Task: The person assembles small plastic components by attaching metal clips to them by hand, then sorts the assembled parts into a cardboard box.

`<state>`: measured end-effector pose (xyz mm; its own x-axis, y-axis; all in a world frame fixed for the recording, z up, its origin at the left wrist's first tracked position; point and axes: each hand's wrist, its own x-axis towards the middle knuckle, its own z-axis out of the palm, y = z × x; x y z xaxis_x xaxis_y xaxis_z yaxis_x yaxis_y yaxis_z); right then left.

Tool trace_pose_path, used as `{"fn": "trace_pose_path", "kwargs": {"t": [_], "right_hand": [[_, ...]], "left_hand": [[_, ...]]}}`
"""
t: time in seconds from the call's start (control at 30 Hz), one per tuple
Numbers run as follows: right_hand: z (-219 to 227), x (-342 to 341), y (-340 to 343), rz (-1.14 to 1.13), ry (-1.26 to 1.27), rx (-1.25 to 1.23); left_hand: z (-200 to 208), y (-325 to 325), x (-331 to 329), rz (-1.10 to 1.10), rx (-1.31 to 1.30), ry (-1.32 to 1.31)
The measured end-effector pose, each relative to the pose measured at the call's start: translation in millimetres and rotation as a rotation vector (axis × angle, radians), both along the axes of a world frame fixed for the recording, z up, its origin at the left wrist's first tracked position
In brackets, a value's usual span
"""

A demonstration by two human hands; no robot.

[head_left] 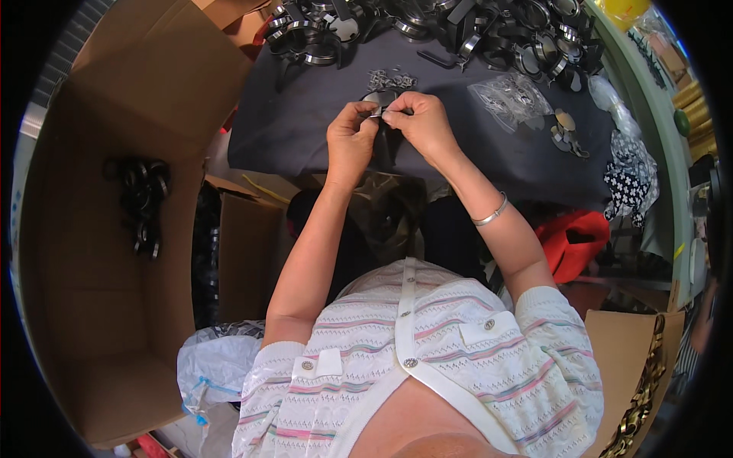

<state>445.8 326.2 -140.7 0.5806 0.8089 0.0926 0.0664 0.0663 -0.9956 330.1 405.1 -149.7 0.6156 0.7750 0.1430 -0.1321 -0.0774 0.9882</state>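
Observation:
Both my hands meet over the dark cloth-covered table, fingers pinched on what looks like a black belt with a silver metal buckle (372,98). My left hand (350,146) grips it from the left, thumb and forefinger closed. My right hand (424,126) pinches at the same spot from the right, its fingertips nearly touching the left ones. Part of the dark strap hangs down between the hands toward the table's near edge. The exact piece between the fingertips is mostly hidden. Just beyond the hands lies a small heap of silver metal fittings (392,80).
A pile of black belts with silver buckles (504,34) covers the table's far side. To the right are a clear bag of silver parts (510,101) and loose metal discs (566,122). A large cardboard box (92,313) stands left; a red bag (574,243) sits right.

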Motion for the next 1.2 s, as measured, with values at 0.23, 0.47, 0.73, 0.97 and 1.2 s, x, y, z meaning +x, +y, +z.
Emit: {"fn": "trace_pose_path", "kwargs": {"t": [0.23, 0.47, 0.73, 0.97, 1.2], "right_hand": [[29, 43, 6, 0.151, -0.747, -0.198], [34, 45, 10, 0.215, -0.981, -0.222], [38, 52, -33, 0.114, -0.989, -0.135], [76, 29, -64, -0.002, -1.541, -0.059], [80, 7, -52, 0.137, -1.145, 0.105]], "left_hand": [[5, 1, -2, -0.064, -0.034, -0.032], [-1, 10, -1, -0.114, -0.028, -0.033], [12, 3, -1, 0.146, 0.062, 0.282], [6, 19, -12, 0.132, 0.117, 0.224], [7, 30, -22, -0.01, -0.014, 0.083]]}}
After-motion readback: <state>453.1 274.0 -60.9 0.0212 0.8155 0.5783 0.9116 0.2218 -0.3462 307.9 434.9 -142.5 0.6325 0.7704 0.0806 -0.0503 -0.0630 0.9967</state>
